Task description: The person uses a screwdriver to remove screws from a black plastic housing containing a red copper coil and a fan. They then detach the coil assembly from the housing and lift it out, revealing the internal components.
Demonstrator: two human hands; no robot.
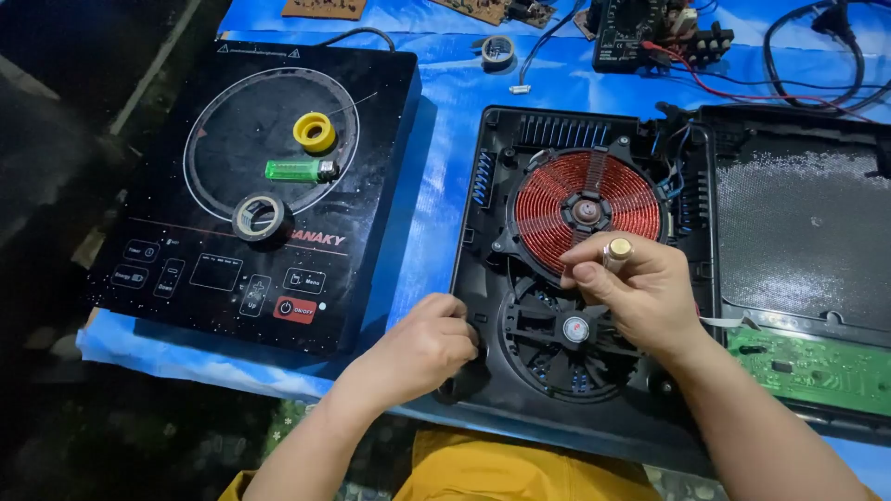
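The left hand (429,348) is curled closed against the near left edge of the opened cooker base (487,278), while the right hand (640,292) holds a screwdriver handle (617,250) upright in pinched fingers above the black fan (571,343). Just beyond lies the copper coil (548,199). Farther left, an intact black cooktop (269,186) carries a grey tape roll (259,217), a green lighter (299,170) and a yellow tape roll (315,132).

A blue sheet (436,213) covers the bench. On it the opened induction cooker base (483,250) lies as landmark; left of it sits a closed black induction cooker (371,260), behind it a tape roll (497,51) and circuit boards (640,32), right of it the removed top panel (803,223).
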